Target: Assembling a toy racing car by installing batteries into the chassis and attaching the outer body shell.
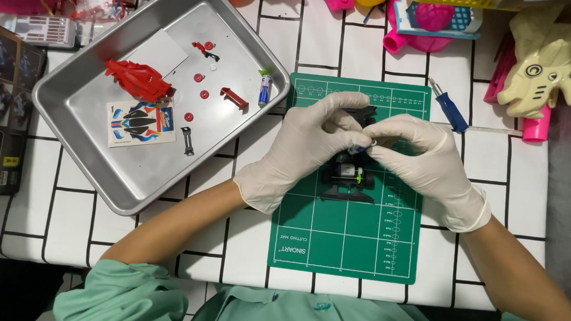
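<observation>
A black toy car chassis (pixel 347 179) rests on a green cutting mat (pixel 346 242). Both my hands wear white gloves and meet just above it. My left hand (pixel 306 146) pinches the chassis's upper end with its fingers curled. My right hand (pixel 421 160) grips a tiny blue and white part (pixel 360 146) at the fingertips, pressed against the chassis. The front of the chassis is hidden beneath my fingers.
A metal tray (pixel 77 134) at left holds a red car body (pixel 136 79), a sticker sheet (pixel 141 124), small red wheels and parts, and a small tube (pixel 264 89). A blue screwdriver (pixel 450 109) lies right of the mat. Plastic toys crowd the far edge; a box sits at left.
</observation>
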